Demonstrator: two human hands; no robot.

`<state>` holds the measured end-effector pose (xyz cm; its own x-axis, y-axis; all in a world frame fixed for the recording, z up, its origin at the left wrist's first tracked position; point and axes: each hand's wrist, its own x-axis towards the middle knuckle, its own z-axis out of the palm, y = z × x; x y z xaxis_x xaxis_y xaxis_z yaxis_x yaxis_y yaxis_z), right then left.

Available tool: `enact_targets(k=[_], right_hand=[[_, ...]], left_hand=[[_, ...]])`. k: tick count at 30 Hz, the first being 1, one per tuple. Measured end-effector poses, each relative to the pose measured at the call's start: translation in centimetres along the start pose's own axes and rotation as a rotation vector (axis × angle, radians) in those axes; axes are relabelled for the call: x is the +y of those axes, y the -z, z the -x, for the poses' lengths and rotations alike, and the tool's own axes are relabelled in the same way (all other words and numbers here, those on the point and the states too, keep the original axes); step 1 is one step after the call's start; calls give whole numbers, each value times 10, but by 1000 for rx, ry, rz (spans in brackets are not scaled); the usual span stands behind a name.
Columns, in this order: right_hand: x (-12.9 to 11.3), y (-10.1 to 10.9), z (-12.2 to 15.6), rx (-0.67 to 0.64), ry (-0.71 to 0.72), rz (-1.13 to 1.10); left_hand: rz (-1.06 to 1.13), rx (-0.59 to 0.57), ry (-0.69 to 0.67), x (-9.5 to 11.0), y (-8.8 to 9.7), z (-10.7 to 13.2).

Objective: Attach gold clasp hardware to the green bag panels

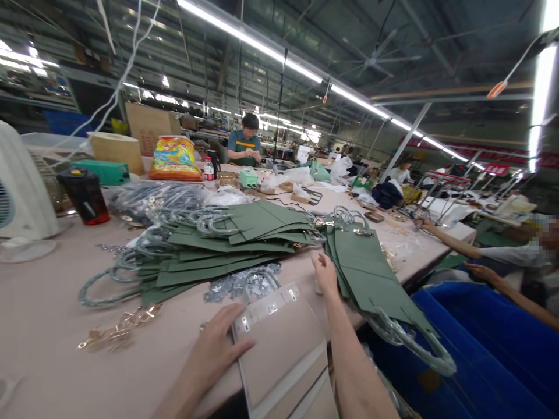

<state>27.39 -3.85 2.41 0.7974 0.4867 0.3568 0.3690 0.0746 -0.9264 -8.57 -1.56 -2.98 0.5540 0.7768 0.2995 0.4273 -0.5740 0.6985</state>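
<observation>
A white fan [30,180] is cut off at the frame's left edge, a beige panel [279,349] at the bottom; anything the right hand [326,274] may pinch is hidden.

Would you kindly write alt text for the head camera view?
A person's left hand is at the edge of a beige panel, the right hand beside its far corner. Two piles of green panels with looped handles lie on the worktable.

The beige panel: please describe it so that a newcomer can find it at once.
On the wide table, find the green stack. In front of it, at the near edge, the beige panel lies beside the left hand. Unlike the green stack, it is beige, with three small bright pieces in a row near its far end.
</observation>
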Motion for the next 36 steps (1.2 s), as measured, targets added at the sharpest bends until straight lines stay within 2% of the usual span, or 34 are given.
enact_targets(k=[4,6,9,14,16,19,21,23,26,28,30,33,34,36], right_hand=[[-9,5,26,77,5,6],[-17,9,53,73,-20,-65],[-35,15,112,-6,-50,-185],[-66,28,212,-347,-35,-169],[-74,34,240,-528,81,-84],[-82,42,265,-838,337,44],[-86,47,276,-1007,425,88],[-90,51,284,-1114,437,112],[-96,55,292,-1196,419,136],[-102,59,297,-1219,402,155],[-109,63,301,-1228,378,180],[-121,66,306,-1255,339,217],[-126,66,308,-1269,330,222],[-134,64,313,-1297,320,220]], left_hand=[[-11,40,-47,-2,-2,4],[-31,57,-71,-3,-2,6],[-57,80,-119,-1,-2,9],[-31,220,-149,6,3,12],[0,305,-106,10,7,16],[57,413,-9,20,13,33],[100,458,33,27,15,57],[129,467,89,33,13,92],[121,435,201,35,9,156],[119,484,325,29,15,200],[111,661,462,15,35,238],[106,1062,664,-18,87,277],[97,1141,749,-31,106,287],[50,1218,878,-55,140,301]])
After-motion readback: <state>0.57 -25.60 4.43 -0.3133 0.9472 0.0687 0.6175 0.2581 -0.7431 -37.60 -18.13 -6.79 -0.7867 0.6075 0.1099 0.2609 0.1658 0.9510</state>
